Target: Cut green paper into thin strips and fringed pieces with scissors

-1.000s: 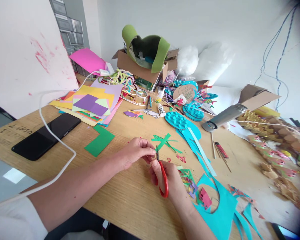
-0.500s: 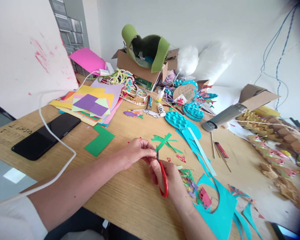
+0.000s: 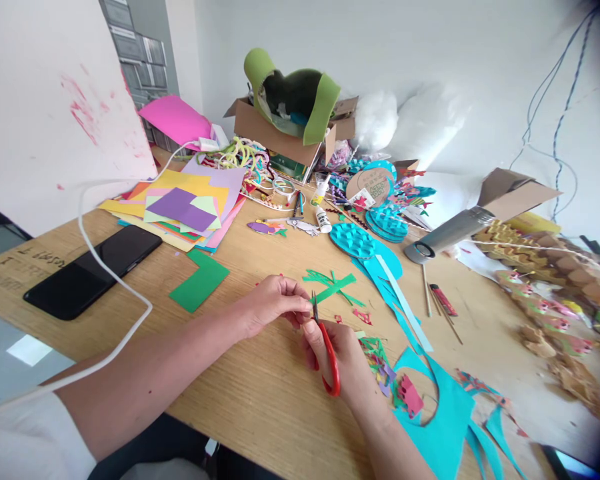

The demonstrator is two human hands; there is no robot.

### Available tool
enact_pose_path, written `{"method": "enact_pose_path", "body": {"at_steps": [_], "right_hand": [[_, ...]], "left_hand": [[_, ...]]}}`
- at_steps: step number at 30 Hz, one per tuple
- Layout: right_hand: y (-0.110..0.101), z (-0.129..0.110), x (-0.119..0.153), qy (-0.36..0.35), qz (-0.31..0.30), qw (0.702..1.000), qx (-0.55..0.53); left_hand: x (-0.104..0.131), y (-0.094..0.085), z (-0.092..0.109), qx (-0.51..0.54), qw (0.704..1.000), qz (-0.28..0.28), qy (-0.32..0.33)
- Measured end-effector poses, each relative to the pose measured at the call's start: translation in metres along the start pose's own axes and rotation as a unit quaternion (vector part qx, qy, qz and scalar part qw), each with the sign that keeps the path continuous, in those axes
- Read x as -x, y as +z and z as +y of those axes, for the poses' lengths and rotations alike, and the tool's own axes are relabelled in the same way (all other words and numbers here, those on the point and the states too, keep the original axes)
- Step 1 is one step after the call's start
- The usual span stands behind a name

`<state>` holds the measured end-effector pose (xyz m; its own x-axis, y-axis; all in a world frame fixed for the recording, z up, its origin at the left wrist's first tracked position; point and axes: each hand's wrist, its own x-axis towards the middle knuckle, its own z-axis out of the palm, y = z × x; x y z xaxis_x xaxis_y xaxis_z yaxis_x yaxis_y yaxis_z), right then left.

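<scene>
My right hand (image 3: 337,350) is closed on a pair of red-handled scissors (image 3: 334,370), its fingers in the loops. The dark blades (image 3: 315,307) point up and away, slightly parted at the tips. My left hand (image 3: 285,303) is pinched shut just left of the blades; whatever it holds is hidden by the fingers. Right beyond the blades, a wider green paper strip (image 3: 336,288) lies across several thin green strips (image 3: 320,276) on the table. A larger notched piece of green paper (image 3: 199,283) lies flat to the left of my left hand.
A black phone (image 3: 93,272) and a white cable (image 3: 130,287) are at left, with stacked coloured paper (image 3: 180,210) behind. Paper scraps (image 3: 375,353) and cut turquoise sheet (image 3: 445,413) lie right of my right hand. A metal flask (image 3: 447,235) lies farther back.
The wider green strip has come away from beside the blades, turning and settling rightward over the thin strips. The scissors have shifted slightly, their handle a little to the right. My left hand has hardly moved.
</scene>
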<state>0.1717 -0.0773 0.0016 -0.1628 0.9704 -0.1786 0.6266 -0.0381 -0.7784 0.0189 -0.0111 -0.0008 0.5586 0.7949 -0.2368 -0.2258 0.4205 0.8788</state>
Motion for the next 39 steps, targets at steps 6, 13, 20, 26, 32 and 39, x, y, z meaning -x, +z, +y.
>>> {"method": "enact_pose_path", "body": {"at_steps": [6, 13, 20, 26, 32, 39], "right_hand": [[-0.0002, 0.0003, 0.0002, 0.005, -0.001, 1.000, 0.003], [-0.0009, -0.0011, -0.0002, 0.011, -0.001, 1.000, 0.000], [-0.0004, 0.0002, 0.0017, 0.015, 0.007, 1.000, 0.003], [0.0004, 0.0023, 0.0007, 0.021, 0.005, 1.000, 0.007], [-0.0001, 0.0010, 0.0006, 0.015, -0.001, 1.000, -0.003], [-0.0018, -0.0043, 0.0011, 0.003, 0.009, 1.000, -0.006]], "left_hand": [[-0.0002, -0.0001, 0.0004, -0.002, 1.000, 0.000, 0.001], [-0.0008, -0.0008, -0.0005, -0.001, 1.000, -0.007, 0.004], [0.0006, -0.0001, 0.0008, 0.015, 1.000, 0.003, -0.004], [-0.0008, -0.0001, -0.0015, 0.002, 1.000, -0.003, -0.003], [-0.0016, -0.0011, -0.0019, 0.000, 1.000, -0.006, 0.004], [0.0000, 0.0004, -0.0006, 0.004, 1.000, 0.001, 0.003]]}}
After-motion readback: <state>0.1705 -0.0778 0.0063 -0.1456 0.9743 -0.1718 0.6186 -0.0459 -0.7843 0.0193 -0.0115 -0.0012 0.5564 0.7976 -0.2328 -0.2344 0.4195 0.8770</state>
